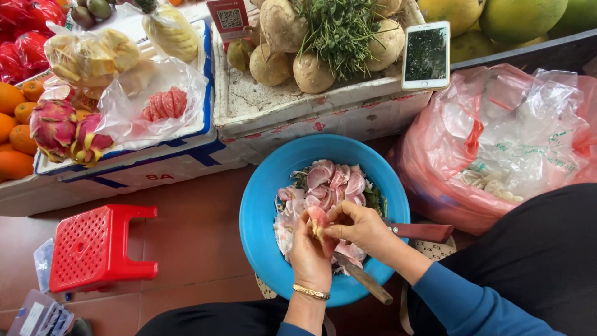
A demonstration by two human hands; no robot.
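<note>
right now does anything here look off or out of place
One oddity: a smartphone lies on the edge of the foam box among root vegetables and herbs. Otherwise nothing is spilled; both hands, left hand and right hand, hold a pink fruit segment over the blue basin.

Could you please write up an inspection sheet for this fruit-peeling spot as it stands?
Surface: brown tiled floor.
Job's things: blue basin of pink peel; pink fruit piece held over it.
Clutter: red stool, knife, phone, pink bag.
Grippers: left hand and right hand both grip the fruit piece.
Cables: nothing seen.
Surroundings: foam boxes bearing dragon fruit, oranges, tubers.
</note>
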